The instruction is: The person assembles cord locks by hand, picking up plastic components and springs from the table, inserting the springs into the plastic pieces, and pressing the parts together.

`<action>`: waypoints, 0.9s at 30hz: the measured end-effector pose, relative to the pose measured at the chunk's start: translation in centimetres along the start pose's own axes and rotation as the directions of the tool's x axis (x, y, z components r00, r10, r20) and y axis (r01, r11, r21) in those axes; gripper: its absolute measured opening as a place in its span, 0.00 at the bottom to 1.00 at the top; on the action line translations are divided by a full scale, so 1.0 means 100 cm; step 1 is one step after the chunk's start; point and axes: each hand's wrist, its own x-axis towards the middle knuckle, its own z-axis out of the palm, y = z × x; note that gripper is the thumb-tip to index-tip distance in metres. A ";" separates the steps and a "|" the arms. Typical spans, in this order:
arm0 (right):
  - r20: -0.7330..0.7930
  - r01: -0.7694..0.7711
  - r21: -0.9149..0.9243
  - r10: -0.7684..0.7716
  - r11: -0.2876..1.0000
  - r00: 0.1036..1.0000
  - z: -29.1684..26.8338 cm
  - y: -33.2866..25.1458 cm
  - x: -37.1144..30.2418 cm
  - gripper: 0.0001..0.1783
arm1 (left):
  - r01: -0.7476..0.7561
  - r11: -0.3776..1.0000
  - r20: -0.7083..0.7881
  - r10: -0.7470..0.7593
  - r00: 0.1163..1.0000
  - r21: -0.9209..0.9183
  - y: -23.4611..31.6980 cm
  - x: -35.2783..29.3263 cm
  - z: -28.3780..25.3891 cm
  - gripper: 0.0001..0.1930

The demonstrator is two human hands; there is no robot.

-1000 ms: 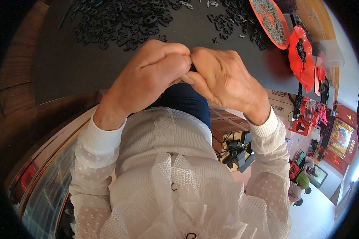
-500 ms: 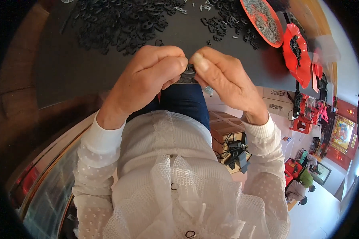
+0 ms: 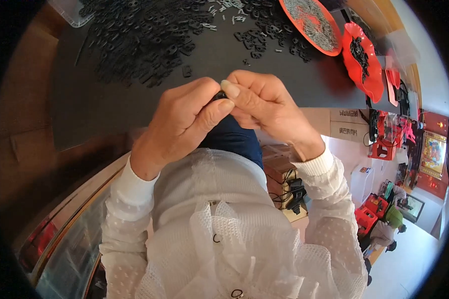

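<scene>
Close together at the table's near edge, both hands pinch a small black plastic part [image 3: 219, 95]. My left hand [image 3: 184, 117] grips it between thumb and bent forefinger. From the other side, my right hand [image 3: 267, 102] presses thumb and fingers against it, its other fingers curled. Most of the part is hidden by the fingertips. Beyond my hands, a wide heap of similar black plastic parts [image 3: 139, 45] covers the far left of the table. Small silvery metal pieces [image 3: 227, 6], spring-like in shape, lie scattered beside the heap.
A round red plate [image 3: 329, 51] of silvery metal pieces stands at the far right. Next to it is a wavy red dish [image 3: 371, 87] with black parts. A smaller cluster of black parts [image 3: 257, 42] lies left of the plate. A clear plastic container [image 3: 77, 12] sits far left.
Both hands have shifted slightly left and nearer to me. My left thumb now covers more of the black part, which showed more fully before. The whole view has shifted a little.
</scene>
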 end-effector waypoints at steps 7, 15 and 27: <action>-0.137 0.136 -0.369 -0.199 0.919 0.970 -0.009 -0.007 -0.020 0.17 | 0.117 0.992 0.042 -0.115 0.992 -0.042 0.006 0.002 0.006 0.12; -0.536 -0.172 -0.823 -0.640 0.541 0.551 -0.147 -0.064 -0.091 0.19 | 0.214 0.914 0.014 -0.223 0.975 -0.346 -0.003 -0.005 -0.001 0.13; -0.242 -0.103 -0.965 -0.658 0.243 0.713 -0.115 -0.047 -0.038 0.13 | 0.257 0.922 0.014 -0.264 0.964 -0.291 0.001 -0.005 -0.003 0.14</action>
